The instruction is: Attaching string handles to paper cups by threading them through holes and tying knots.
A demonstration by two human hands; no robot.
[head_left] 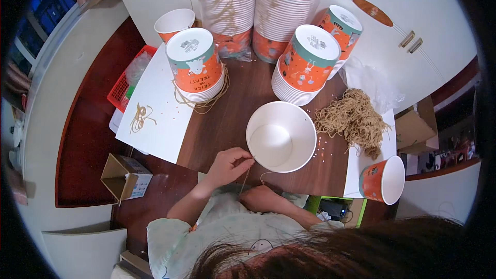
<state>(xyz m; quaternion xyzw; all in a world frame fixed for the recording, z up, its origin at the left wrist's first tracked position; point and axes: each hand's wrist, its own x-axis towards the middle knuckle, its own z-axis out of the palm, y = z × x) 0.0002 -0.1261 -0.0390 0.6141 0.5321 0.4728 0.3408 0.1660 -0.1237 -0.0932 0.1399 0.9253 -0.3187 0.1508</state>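
Note:
A white paper bucket (281,165) stands at the table's near edge, its open mouth facing me and nothing inside. My left hand (228,166) is closed in a pinch at its left rim, on a thin tan cord (245,180). The cord runs down from those fingertips to my right hand (260,198), which is curled shut just below the bucket, close to my lap. Its fingertips are partly hidden, but the cord meets them. Another short bend of cord (264,175) shows between the bucket's near side and my right hand.
Upside-down stacks of orange buckets stand at the left (196,67) and right (305,67), with tall wrapped stacks (230,5) behind. A tangled heap of cord (356,119) lies at right, near a tipped bucket (382,180). Loose cords (142,118) lie at left.

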